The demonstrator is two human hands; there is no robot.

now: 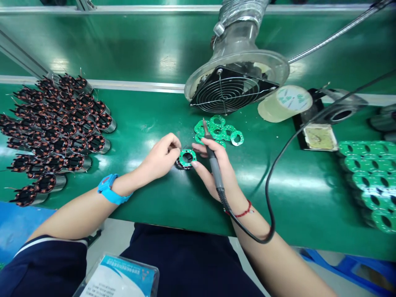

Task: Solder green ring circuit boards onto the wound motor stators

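My right hand (218,167) is closed round a soldering iron (214,163), its tip pointing away from me. The thumb of that hand also reaches the edge of a green ring-shaped circuit board (192,155). This board sits on top of a motor stator (183,166), which stands on the bench between my hands. On the left side of the board is my left hand (165,154), thumb and forefinger pinched together; whatever lies between them is too small to make out. Just beyond, a loose pile of green ring boards (217,128) lies on the bench.
Many copper-wound stators (71,123) stand at the left. A fume extractor fan (227,90) hangs over the board pile. A tape roll (286,103) and soldering stand (320,136) are at the back right, near rows of boarded stators (375,179). The iron's cable (272,177) loops over my right forearm.
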